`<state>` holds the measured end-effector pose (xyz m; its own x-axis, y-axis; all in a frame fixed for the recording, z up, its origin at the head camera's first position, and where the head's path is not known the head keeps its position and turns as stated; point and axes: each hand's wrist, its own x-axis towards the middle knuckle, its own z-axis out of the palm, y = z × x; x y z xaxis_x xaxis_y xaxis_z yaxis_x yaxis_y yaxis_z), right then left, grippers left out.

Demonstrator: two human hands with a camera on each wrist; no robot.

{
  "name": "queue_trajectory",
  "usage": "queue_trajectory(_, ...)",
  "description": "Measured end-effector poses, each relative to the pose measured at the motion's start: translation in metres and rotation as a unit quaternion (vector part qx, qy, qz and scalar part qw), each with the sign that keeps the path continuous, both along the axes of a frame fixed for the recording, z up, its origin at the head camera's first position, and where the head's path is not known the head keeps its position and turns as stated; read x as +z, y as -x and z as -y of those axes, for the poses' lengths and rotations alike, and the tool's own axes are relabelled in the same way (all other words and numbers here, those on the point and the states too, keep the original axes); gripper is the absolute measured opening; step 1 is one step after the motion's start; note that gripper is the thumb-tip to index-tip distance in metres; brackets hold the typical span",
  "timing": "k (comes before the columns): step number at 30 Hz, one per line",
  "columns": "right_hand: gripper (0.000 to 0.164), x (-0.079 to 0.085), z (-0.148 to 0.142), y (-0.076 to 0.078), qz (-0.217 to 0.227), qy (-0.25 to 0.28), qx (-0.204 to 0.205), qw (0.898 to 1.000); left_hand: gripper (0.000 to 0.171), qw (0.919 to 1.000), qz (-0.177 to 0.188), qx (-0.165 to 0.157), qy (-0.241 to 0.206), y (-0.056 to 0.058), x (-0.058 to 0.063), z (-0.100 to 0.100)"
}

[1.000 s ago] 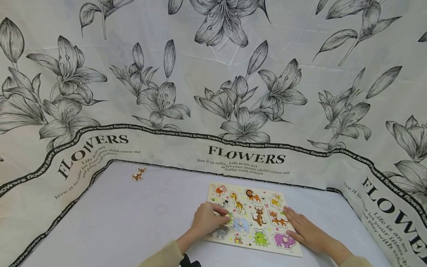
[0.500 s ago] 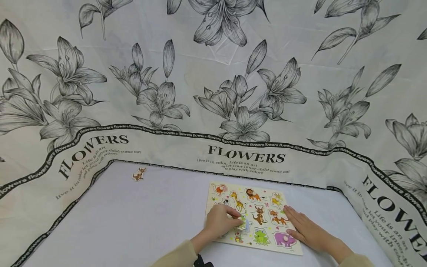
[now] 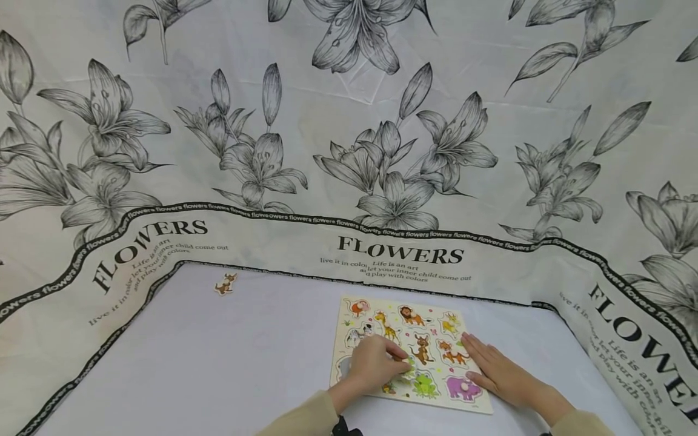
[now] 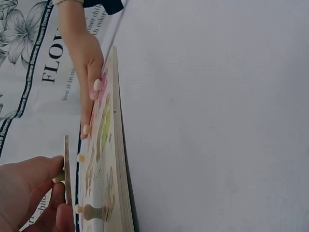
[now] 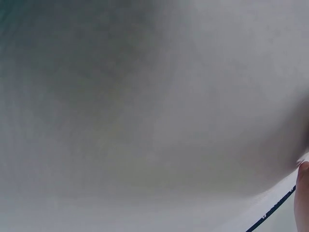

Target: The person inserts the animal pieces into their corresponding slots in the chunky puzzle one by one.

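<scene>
My left hand pinches the knob of a green frog puzzle piece above the lower middle of a wooden animal puzzle board. In the left wrist view the piece is seen edge-on, apart from the board. Just below it on the board is a printed frog with no knob showing. Straight fingers of my right hand rest on the board's right edge, beside the purple hippo. My left hand covers part of the board, including the elephant area. Only a fingertip appears in the right wrist view.
A loose kangaroo piece lies at the far left of the white table. A printed kangaroo shows mid-board. Flower-printed cloth walls the back and sides.
My left hand has carried the frog piece rightward across the board, from beside the blue elephant to near the printed frog. The zebra is uncovered now. My right hand stays in place.
</scene>
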<state>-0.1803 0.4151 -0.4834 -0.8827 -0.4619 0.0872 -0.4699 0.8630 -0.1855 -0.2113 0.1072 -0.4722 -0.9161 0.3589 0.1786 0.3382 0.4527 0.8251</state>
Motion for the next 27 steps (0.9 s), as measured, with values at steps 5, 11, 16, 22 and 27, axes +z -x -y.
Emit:
queue_trajectory(5, 0.065, 0.001, 0.001, -0.001, -0.010, -0.006, 0.005, 1.000, 0.009, 0.9999, 0.000, -0.005, 0.009, -0.002, -0.001, -0.008)
queue_trajectory(11, 0.066, 0.000, 0.000, 0.000, -0.004, -0.002, 0.004, 1.000, 0.009, 0.9998, 0.001, -0.014, 0.014, -0.005, -0.004, -0.015)
queue_trajectory(16, 0.066, -0.002, 0.000, 0.001, -0.002, -0.001, 0.003, 1.000, 0.011, 0.9991, -0.026, -0.016, 0.030, -0.007, -0.009, -0.020)
queue_trajectory(22, 0.067, -0.003, -0.002, 0.001, 0.005, 0.000, 0.000, 1.000, 0.011, 0.9971, -0.048, -0.013, 0.057, -0.010, -0.009, -0.025)
queue_trajectory(27, 0.068, -0.003, -0.002, 0.002, 0.020, 0.003, -0.005, 1.000, 0.011, 0.9932, -0.071, -0.009, 0.092, -0.012, -0.011, -0.031)
